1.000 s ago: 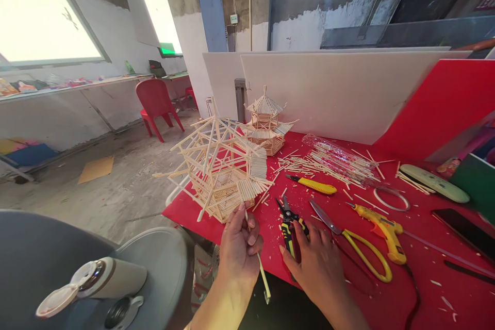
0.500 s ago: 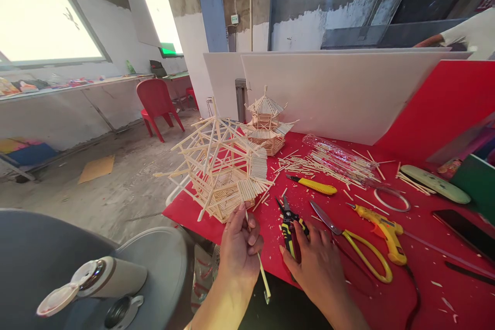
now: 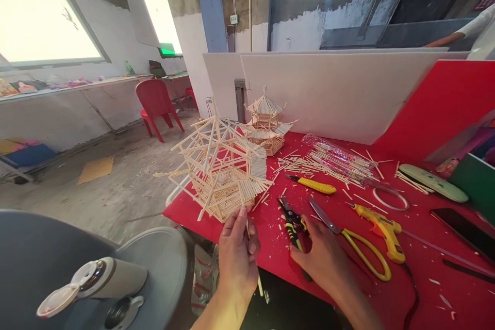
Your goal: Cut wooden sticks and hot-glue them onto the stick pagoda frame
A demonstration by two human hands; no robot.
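My left hand [image 3: 236, 247] is closed around a thin wooden stick [image 3: 260, 284], which slants down toward me. Its fingertips are near the front of an open pavilion frame [image 3: 216, 165] built from sticks, with part of its roof covered. To the right, my right hand [image 3: 323, 250] grips black-and-yellow snips [image 3: 293, 227], thumb on one handle and fingers at the other. The snips point away from me on the red table [image 3: 266, 247]. Scissors with yellow handles [image 3: 363, 252] lie just beside this hand.
Behind stands a finished-looking stick pavilion [image 3: 265, 118]. Loose sticks [image 3: 332, 160], a yellow utility knife [image 3: 317, 185], a glue gun [image 3: 382, 229] and a phone [image 3: 464, 232] lie on the table. A bottle [image 3: 116, 277] rests on a grey stool [image 3: 166, 268]. Someone's arm [image 3: 448, 40] shows behind the boards.
My right hand has closed around the snips and turned them slightly, with the handles shifting right. My left hand has barely moved; the stick's lower end has swung slightly left.
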